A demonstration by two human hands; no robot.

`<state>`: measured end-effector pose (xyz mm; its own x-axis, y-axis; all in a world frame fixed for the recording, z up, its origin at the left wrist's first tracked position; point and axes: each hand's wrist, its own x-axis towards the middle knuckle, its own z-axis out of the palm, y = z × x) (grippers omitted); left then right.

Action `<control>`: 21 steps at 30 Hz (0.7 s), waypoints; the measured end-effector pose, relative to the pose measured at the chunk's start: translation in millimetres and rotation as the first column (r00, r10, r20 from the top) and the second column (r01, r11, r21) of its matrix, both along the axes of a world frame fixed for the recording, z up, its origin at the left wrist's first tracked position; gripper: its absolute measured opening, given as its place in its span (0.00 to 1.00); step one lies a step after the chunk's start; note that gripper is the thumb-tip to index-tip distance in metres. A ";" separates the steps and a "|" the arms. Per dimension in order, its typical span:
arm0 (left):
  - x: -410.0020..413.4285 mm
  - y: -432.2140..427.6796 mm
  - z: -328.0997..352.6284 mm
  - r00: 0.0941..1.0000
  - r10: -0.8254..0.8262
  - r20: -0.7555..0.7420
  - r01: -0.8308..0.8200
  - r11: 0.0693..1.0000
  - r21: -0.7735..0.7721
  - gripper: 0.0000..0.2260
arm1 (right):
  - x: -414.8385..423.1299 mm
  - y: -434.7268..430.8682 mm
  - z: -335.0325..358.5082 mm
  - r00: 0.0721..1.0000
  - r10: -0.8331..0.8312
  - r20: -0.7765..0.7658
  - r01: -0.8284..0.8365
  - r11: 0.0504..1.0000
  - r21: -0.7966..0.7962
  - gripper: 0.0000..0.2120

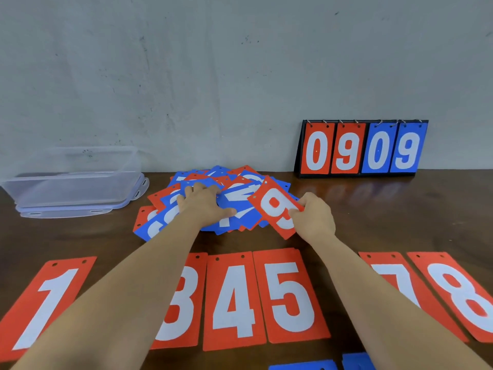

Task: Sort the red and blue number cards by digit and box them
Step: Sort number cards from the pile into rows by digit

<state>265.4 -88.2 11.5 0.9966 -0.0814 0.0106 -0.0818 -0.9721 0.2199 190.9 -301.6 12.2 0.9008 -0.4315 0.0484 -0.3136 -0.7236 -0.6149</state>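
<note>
1. Table [400,214]: dark brown wood, set against a grey wall.
2. Red row [232,300]: red cards laid face up along the near edge, white digits reading 1, 3, 4, 5, 7, 8. The forearms cover the spaces after 1 and after 5.
3. Scoreboard [360,148]: black flip stand at the far right, upright by the wall. It shows red 0, red 9, blue 0, blue 9.
4. Box [74,180]: clear plastic, far left, standing on its lid [66,213]; nothing is visible inside.
5. Pile [240,193]: mixed red and blue cards heaped at the centre, between box and scoreboard. Most digits are overlapped and unreadable.
6. Left hand [202,204]: palm down on the pile, fingers spread and resting on the cards, holding none.
7. Right hand [314,217]: thumb and fingers pinch the near end of the red 9.
8. Red 9 [274,206]: tilted at the pile's right edge, digit partly under the thumb.
9. Blue cards [301,367]: two, cut off by the bottom edge, digits unseen.
</note>
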 end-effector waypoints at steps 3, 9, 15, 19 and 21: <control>-2.0 -2.4 -0.4 1.000 -0.011 0.028 0.009 0.998 0.065 0.28 | -8.4 -14.4 6.4 0.997 -0.067 0.026 0.067 0.998 0.019 0.12; -18.2 -13.2 -16.0 0.966 -0.015 0.257 0.036 0.996 -0.077 0.16 | -19.4 -19.3 12.4 0.997 -0.046 0.063 0.043 0.998 0.041 0.14; -35.5 -14.3 -3.1 0.978 0.009 0.208 0.144 0.689 -0.711 0.26 | -24.4 -17.8 14.0 0.996 -0.034 0.080 0.024 0.992 0.122 0.15; -49.2 -11.9 18.1 0.961 0.104 0.254 0.140 0.610 -0.780 0.35 | -26.9 -15.3 20.6 0.987 -0.041 0.154 -0.004 0.960 0.281 0.15; -58.9 -6.9 28.5 0.958 0.125 0.258 0.147 0.559 -0.816 0.25 | -29.4 -12.7 24.5 0.980 -0.052 0.193 -0.018 0.938 0.347 0.16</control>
<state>206.5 -95.0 40.0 0.9404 0.0874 0.3287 -0.2749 -0.3737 0.8859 161.5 -314.3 36.7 0.8808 -0.4686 0.0683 -0.1721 -0.4513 -0.8756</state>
